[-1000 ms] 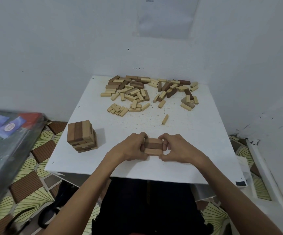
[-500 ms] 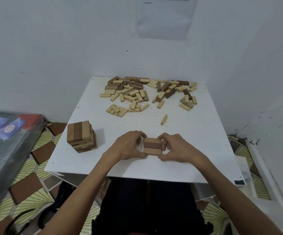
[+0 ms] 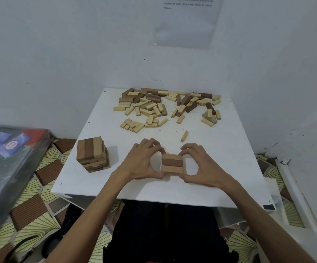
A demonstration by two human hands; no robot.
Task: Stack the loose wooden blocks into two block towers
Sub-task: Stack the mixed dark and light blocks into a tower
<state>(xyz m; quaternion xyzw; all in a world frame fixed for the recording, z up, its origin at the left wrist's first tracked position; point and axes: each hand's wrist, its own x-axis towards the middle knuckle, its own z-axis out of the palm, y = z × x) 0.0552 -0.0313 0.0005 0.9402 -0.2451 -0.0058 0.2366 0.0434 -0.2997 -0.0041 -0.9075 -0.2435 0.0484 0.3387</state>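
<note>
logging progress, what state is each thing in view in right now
taller block tower, standing upright at left, untouched
low block stack, upright, gripped from both sides
left hand, grips its left side
right hand, grips its right side
loose blocks, scattered, unstacked
single light block, lying flat alone

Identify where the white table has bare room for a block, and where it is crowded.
Bare: between the tall light-and-dark wooden block tower and the left hand; the white table right of the right hand. Crowded: the far pile of loose wooden blocks, and the short wooden stack the hands hold.
</note>
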